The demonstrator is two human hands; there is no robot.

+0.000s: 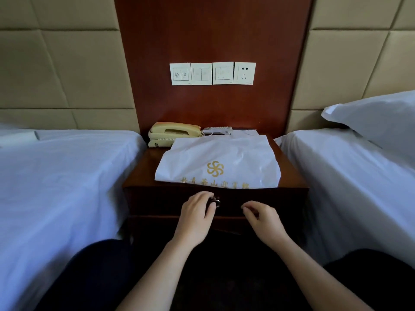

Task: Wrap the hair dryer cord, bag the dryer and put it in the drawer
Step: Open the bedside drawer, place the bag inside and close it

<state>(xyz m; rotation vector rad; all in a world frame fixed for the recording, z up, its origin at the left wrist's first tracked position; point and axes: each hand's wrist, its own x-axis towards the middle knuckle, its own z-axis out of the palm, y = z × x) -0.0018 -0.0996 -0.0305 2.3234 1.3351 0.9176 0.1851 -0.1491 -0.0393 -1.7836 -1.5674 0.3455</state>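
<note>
Gripping drawer knob [217,203]: left fingers [205,196] | right fingers [249,208] loose, empty | gold-printed white bag [224,157]

Beige corded phone [174,133] is sitting back-left on the surface [143,167], handset on its cradle. Four white wall plates [212,73] are hanging in a row on the wood panel [213,30] above, the rightmost being a socket. Left bed [67,176] and right bed [348,187] are flanking it, with a pillow [377,117] lying on the right one.

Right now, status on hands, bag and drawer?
Left hand grips drawer knob; right hand loose, empty. White bag on nightstand, drawer shut. Bag edge droops over nightstand front.
</note>
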